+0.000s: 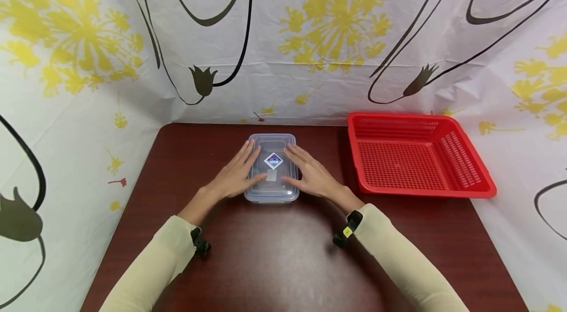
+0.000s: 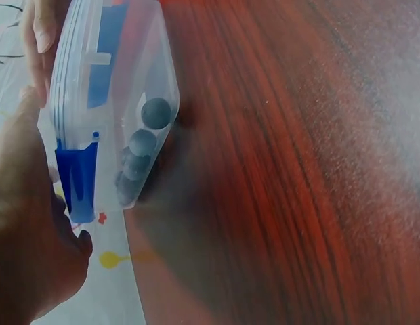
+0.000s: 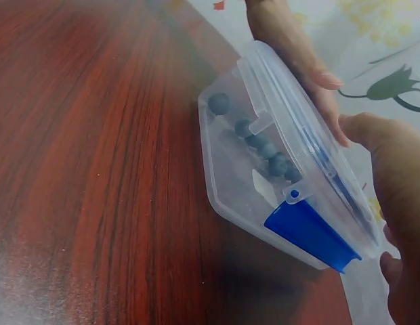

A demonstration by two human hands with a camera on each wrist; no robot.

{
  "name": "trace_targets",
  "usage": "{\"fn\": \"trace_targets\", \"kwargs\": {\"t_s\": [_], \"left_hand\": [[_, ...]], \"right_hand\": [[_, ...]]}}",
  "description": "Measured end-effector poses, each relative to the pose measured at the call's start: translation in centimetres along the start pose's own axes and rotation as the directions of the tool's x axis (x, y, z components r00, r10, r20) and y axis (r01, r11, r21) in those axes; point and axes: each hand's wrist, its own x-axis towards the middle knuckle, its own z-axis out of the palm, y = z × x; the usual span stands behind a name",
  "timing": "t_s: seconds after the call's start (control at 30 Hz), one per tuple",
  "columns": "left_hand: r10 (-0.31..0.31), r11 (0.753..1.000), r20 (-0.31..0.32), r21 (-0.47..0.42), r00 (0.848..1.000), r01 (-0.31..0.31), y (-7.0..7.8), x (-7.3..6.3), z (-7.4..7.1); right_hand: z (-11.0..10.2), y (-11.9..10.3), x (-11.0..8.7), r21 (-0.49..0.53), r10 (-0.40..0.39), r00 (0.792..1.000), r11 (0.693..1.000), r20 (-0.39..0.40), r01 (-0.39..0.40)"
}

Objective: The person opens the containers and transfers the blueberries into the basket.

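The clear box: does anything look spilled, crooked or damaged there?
Nothing stands out: the clear box looks level, lid on, dark balls inside; no spill or damage shows. Whether the blue latch is locked is unclear.

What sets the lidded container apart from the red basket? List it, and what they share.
The container is see-through, solid-walled and lidded; the basket is red, perforated and open-topped. The container is smaller than the basket. The left hand and right hand touch the container; neither touches the basket. Container and basket both rest on the table.
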Motion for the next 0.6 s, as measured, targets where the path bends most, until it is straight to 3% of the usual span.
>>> {"fn": "trace_targets", "kwargs": {"t_s": [0.13,0.3,0.43,0.6], "left_hand": [[-0.017,0.999,-0.019,-0.051,1.000,0.016,-0.2,-0.2,-0.4],[-0.122,0.978,-0.062,-0.179,0.991,0.109,-0.9,-0.6,-0.2],[-0.216,0.932,-0.107,-0.319,0.971,0.172,-1.3,-0.9,0.3],[-0.324,0.832,-0.153,-0.515,0.933,0.205,-1.1,-0.9,0.9]], "right_hand": [[0.3,0.2,0.3,-0.030,0.002,0.999,1.000,0.043,0.000],[0.8,0.5,0.3,-0.036,0.004,0.998,0.999,0.058,-0.002],[1.1,0.5,0.2,-0.022,0.001,0.998,1.000,0.058,0.000],[1.0,0.5,0.3,-0.013,0.001,0.998,1.000,0.067,0.000]]}}
